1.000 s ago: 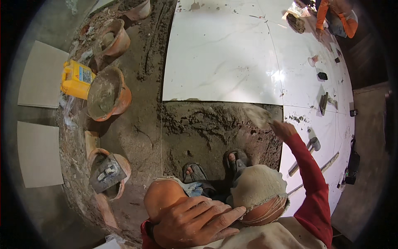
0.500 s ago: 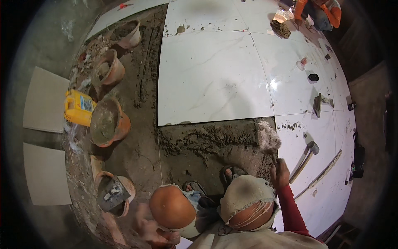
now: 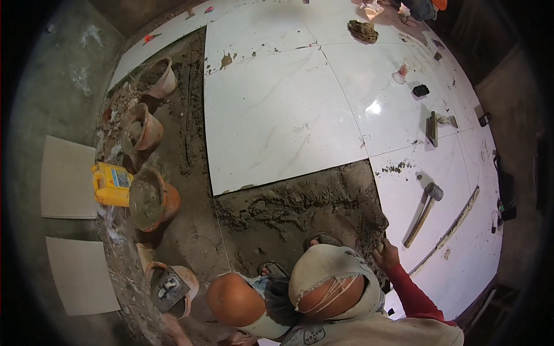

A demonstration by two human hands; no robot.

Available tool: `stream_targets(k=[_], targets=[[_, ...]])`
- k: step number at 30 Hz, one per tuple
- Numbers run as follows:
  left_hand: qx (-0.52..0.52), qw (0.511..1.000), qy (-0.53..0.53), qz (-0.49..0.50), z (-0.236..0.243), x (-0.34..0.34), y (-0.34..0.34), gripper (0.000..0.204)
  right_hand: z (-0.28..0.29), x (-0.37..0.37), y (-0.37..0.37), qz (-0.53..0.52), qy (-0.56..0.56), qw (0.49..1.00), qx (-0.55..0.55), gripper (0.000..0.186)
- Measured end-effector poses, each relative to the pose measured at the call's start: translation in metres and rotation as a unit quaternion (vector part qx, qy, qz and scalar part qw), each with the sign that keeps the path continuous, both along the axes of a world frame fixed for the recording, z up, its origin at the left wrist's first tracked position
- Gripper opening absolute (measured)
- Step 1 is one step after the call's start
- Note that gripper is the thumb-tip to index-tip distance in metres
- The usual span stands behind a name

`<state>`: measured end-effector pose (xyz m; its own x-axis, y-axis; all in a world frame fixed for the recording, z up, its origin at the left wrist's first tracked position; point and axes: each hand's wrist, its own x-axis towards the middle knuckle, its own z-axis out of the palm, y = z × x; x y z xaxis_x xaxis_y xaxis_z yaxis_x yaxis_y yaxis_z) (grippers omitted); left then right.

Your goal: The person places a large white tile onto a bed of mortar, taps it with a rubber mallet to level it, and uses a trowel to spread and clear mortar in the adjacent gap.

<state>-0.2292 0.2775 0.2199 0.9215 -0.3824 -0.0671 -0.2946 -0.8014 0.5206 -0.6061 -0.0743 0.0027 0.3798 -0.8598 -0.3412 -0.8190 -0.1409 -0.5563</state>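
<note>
My right hand point(image 3: 385, 255), at the end of a red sleeve, is closed around the handle of a trowel. Its mortar-coloured blade point(image 3: 372, 214) is down at the right end of the dark mortar bed point(image 3: 288, 202), beside the tile edge, and hard to tell from the mortar. Below my left knee, at the lower edge, my left hand point(image 3: 238, 339) shows only in part; its fingers are mostly hidden. Beyond the mortar lies a large white marbled tile point(image 3: 277, 121). My sandalled feet rest on the grey ground before it.
Mortar-stained buckets point(image 3: 170, 199) line the left side beside a yellow jerrycan point(image 3: 111, 184). A flat float point(image 3: 169, 288) lies across the nearest bucket. On the right-hand tiles are a mallet point(image 3: 424, 214), a long strip point(image 3: 447, 233) and a notched trowel point(image 3: 433, 128). Another person point(image 3: 420, 8) is at the far right.
The trowel blade has turned from its pale, shiny face to a dark one against the mortar. My left hand has drawn back toward the lower edge. The view has shifted.
</note>
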Motion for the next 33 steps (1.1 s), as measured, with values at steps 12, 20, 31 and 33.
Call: stream_targets(k=[12, 20, 31, 33], targets=[[-0.271, 0.836, 0.214, -0.426, 0.145, 0.011, -0.292, 0.018, -0.037, -0.032, -0.010, -0.008, -0.070, 0.978, -0.195, 0.032], [-0.049, 0.615, -0.201, -0.761, 0.159, -0.142, -0.436, 0.025, -0.013, -0.063, 0.023, -0.010, -0.022, 0.980, -0.196, 0.024], [-0.034, 0.637, -0.256, -0.726, 0.173, -0.095, -0.412, 0.037, 0.000, -0.013, -0.033, -0.156, -0.118, 0.944, -0.267, 0.025], [-0.039, 0.638, -0.259, -0.724, 0.175, -0.094, -0.414, 0.037, -0.056, -0.052, -0.044, -0.246, -0.196, 0.938, -0.146, 0.027]])
